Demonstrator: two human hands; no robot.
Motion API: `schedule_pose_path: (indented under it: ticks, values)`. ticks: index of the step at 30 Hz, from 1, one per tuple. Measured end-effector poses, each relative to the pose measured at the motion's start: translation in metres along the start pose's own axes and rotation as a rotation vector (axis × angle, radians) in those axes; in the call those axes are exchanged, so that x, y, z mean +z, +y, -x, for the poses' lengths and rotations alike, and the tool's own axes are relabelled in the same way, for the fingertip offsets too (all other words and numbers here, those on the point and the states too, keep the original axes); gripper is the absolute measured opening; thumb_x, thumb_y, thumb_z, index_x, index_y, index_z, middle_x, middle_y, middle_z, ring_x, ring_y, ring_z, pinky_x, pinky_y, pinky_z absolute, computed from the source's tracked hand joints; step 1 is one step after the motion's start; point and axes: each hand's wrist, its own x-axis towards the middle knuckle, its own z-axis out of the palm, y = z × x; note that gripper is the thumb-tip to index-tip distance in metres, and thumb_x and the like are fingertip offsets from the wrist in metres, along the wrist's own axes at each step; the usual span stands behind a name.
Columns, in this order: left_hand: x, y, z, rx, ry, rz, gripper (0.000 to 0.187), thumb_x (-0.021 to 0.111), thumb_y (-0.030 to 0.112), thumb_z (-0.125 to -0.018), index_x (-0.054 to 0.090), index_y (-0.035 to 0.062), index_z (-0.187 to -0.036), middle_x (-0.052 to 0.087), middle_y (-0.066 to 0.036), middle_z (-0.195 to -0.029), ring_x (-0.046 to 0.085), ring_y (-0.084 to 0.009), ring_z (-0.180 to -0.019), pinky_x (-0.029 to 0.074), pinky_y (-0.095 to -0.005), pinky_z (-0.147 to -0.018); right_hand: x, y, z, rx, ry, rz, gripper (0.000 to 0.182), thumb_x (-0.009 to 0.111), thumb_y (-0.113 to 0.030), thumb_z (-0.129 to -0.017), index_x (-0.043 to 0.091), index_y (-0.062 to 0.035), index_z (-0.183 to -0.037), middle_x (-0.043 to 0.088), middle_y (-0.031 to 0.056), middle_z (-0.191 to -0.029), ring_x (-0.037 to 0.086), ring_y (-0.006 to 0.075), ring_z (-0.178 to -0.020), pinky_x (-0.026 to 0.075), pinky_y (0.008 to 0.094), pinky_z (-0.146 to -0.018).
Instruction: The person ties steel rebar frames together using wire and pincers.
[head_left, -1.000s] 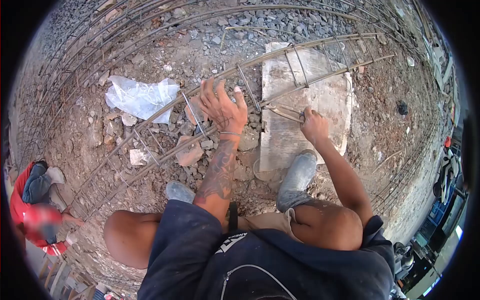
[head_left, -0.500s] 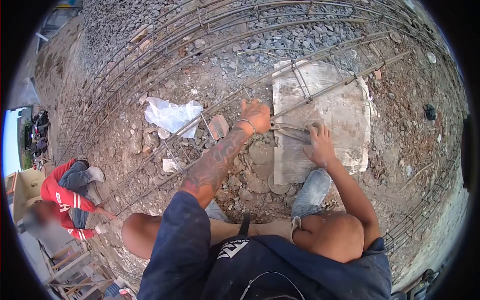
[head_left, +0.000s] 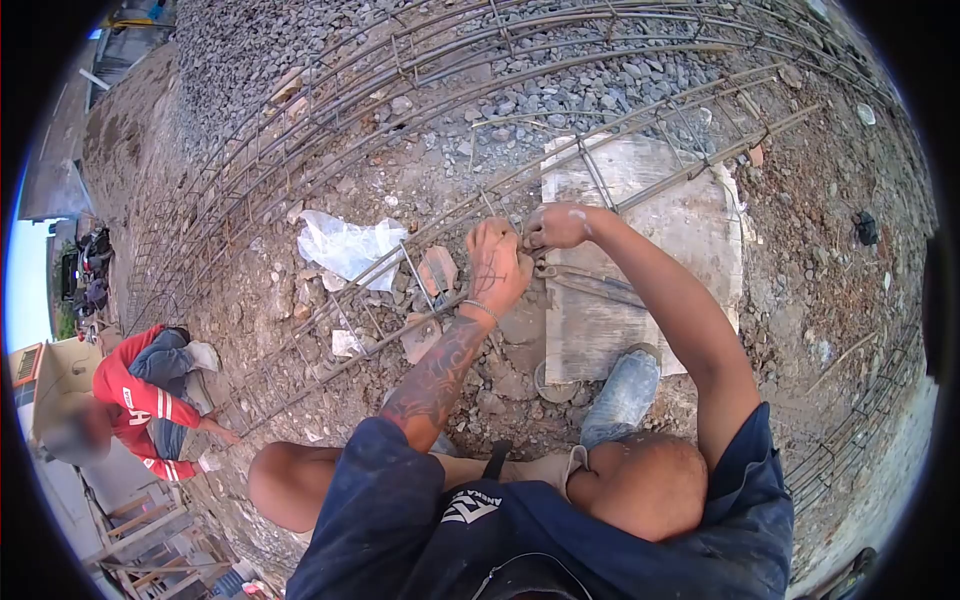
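Note:
A long rebar cage (head_left: 655,187) of thin bars and square stirrups runs diagonally in front of me. My left hand (head_left: 500,265) is closed at its lower bar, beside a stirrup, fingers curled; what they pinch is hidden. Right against it, my right hand (head_left: 558,225) is also closed at the same bar, its fingertips together near the left ones. Whatever is between them is too small to make out. Pincers (head_left: 595,283) lie just below my hands on a worn pale board (head_left: 690,260), with no hand on them.
More rebar cages (head_left: 420,70) stretch across the far side beside grey gravel (head_left: 270,60). A clear plastic sheet (head_left: 345,245) and broken brick (head_left: 437,270) lie left of my hands. A person in a red top (head_left: 145,395) crouches at the cage's left end.
My right hand has left the pincers and moved up and left to the bar, meeting my left hand. The pincers stay on the board. My left hand has shifted slightly down and left.

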Motion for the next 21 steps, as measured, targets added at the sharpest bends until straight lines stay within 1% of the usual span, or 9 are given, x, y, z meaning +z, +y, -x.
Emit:
schedule_pose_path:
  ticks: [1, 2, 4, 5, 7, 10, 13, 14, 21]
  values:
    - [-0.002, -0.002, 0.001, -0.01, 0.005, -0.002, 0.014, 0.062, 0.007, -0.069, 0.062, 0.0034, -0.083, 0.053, -0.015, -0.102, 0.048, -0.0318, -0.103, 0.034, -0.0454, -0.093, 0.004, 0.003, 0.004, -0.102, 0.191, -0.159, 0.027, 0.054, -0.026, -0.085, 0.066, -0.0047, -0.094, 0.066, 0.0141, -0.093, 0.06, 0.0343, -0.089, 0.048, 0.0423, -0.077]
    - [-0.006, 0.0, 0.006, -0.038, 0.055, 0.075, 0.017, 0.063, 0.006, -0.067, 0.061, 0.002, -0.084, 0.052, -0.015, -0.102, 0.048, -0.0327, -0.102, 0.035, -0.0456, -0.092, 0.011, -0.004, 0.009, -0.105, 0.175, -0.165, 0.027, 0.054, -0.026, -0.085, 0.066, -0.0047, -0.094, 0.066, 0.0141, -0.093, 0.06, 0.0343, -0.089, 0.048, 0.0423, -0.077]
    - [-0.013, -0.003, 0.012, -0.092, 0.111, 0.225, 0.025, 0.066, 0.004, -0.067, 0.061, 0.0028, -0.091, 0.054, -0.013, -0.103, 0.051, -0.0331, -0.101, 0.041, -0.0435, -0.089, 0.021, -0.026, 0.028, -0.03, 0.529, 0.207, 0.023, 0.058, -0.024, -0.086, 0.066, -0.0039, -0.092, 0.065, 0.0133, -0.089, 0.06, 0.0319, -0.086, 0.048, 0.0412, -0.073]
    - [-0.018, -0.011, 0.015, -0.106, 0.115, 0.236, 0.025, 0.066, 0.004, -0.067, 0.061, 0.0028, -0.091, 0.054, -0.013, -0.103, 0.051, -0.0331, -0.101, 0.041, -0.0435, -0.089, 0.029, -0.039, 0.037, -0.03, 0.512, 0.21, 0.023, 0.058, -0.024, -0.086, 0.066, -0.0039, -0.092, 0.065, 0.0133, -0.089, 0.06, 0.0319, -0.086, 0.048, 0.0412, -0.073]
    - [-0.027, -0.028, 0.019, 0.137, -0.179, 0.328, 0.026, 0.067, 0.006, -0.069, 0.062, 0.0035, -0.094, 0.057, -0.011, -0.104, 0.055, -0.0309, -0.102, 0.045, -0.042, -0.087, 0.047, -0.065, 0.052, 0.21, 0.635, -0.104, 0.021, 0.057, -0.022, -0.086, 0.063, -0.0024, -0.088, 0.063, 0.0174, -0.087, 0.059, 0.0353, -0.086, 0.048, 0.0411, -0.074]
    - [-0.021, -0.046, 0.02, 0.311, -0.143, 0.257, 0.023, 0.067, 0.007, -0.073, 0.063, 0.0044, -0.096, 0.061, -0.009, -0.102, 0.06, -0.0281, -0.094, 0.05, -0.0389, -0.081, 0.081, -0.073, 0.053, 0.295, 0.764, -0.419, 0.016, 0.06, -0.017, -0.085, 0.063, -0.0008, -0.086, 0.062, 0.0179, -0.084, 0.059, 0.0346, -0.08, 0.046, 0.0406, -0.072]
    - [-0.021, -0.054, 0.021, 0.441, -0.145, 0.223, 0.021, 0.067, 0.007, -0.075, 0.064, 0.0045, -0.095, 0.063, -0.009, -0.098, 0.062, -0.0276, -0.09, 0.051, -0.038, -0.078, 0.086, -0.08, 0.05, 0.391, 0.817, -0.551, 0.015, 0.062, -0.015, -0.084, 0.063, 0.0003, -0.086, 0.061, 0.0184, -0.082, 0.06, 0.0325, -0.075, 0.046, 0.0389, -0.069]
    - [-0.022, -0.055, 0.017, 0.501, -0.169, 0.219, 0.019, 0.066, 0.007, -0.075, 0.063, 0.0047, -0.094, 0.063, -0.009, -0.096, 0.063, -0.0276, -0.09, 0.052, -0.0385, -0.077, 0.087, -0.083, 0.049, 0.453, 0.816, -0.586, 0.016, 0.062, -0.015, -0.084, 0.064, 0.0007, -0.086, 0.062, 0.0171, -0.08, 0.061, 0.0276, -0.073, 0.046, 0.0361, -0.068]
    - [-0.015, -0.047, 0.02, 0.54, -0.1, 0.099, 0.021, 0.064, 0.004, -0.073, 0.062, 0.0045, -0.094, 0.063, -0.01, -0.097, 0.063, -0.0281, -0.088, 0.052, -0.0389, -0.074, 0.083, -0.079, 0.051, 0.517, 0.79, -0.634, 0.019, 0.059, -0.016, -0.086, 0.064, 0.002, -0.085, 0.065, 0.015, -0.078, 0.059, 0.0204, -0.069, 0.046, 0.0334, -0.067]
